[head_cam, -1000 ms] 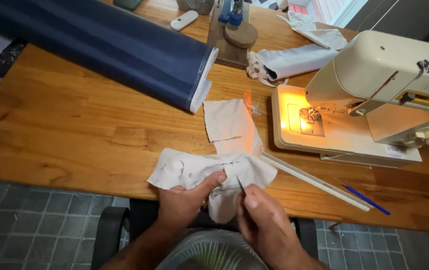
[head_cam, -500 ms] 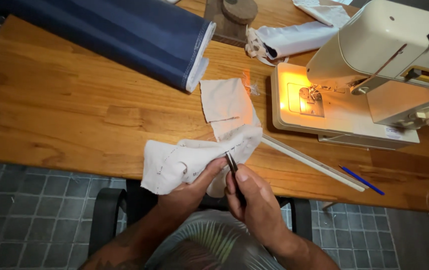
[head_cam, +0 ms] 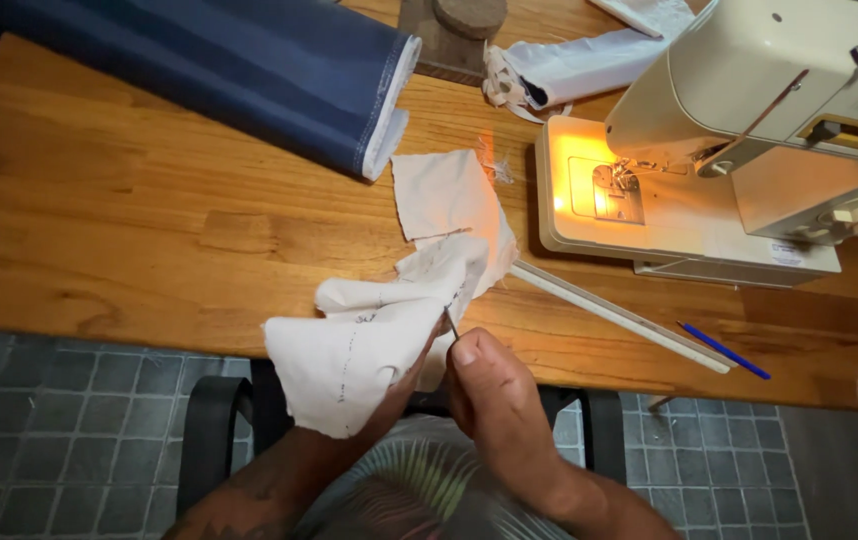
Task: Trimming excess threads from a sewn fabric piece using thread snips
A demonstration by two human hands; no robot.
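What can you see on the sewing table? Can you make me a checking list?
Surface: wooden table, bare in the left part.
Job's things: crumpled white cloth with dotted marks, held at the table's near edge; thin dark tool touching it.
Clutter: flat white cloth piece, blue fabric roll, white stick, blue pen, rolled white cloth.
Hands: left hand mostly hidden under the cloth, gripping it; right hand pinching the tool.
Cables: nothing seen.
Surroundings: cream sewing machine with lamp on; grey tiled floor; black chair.
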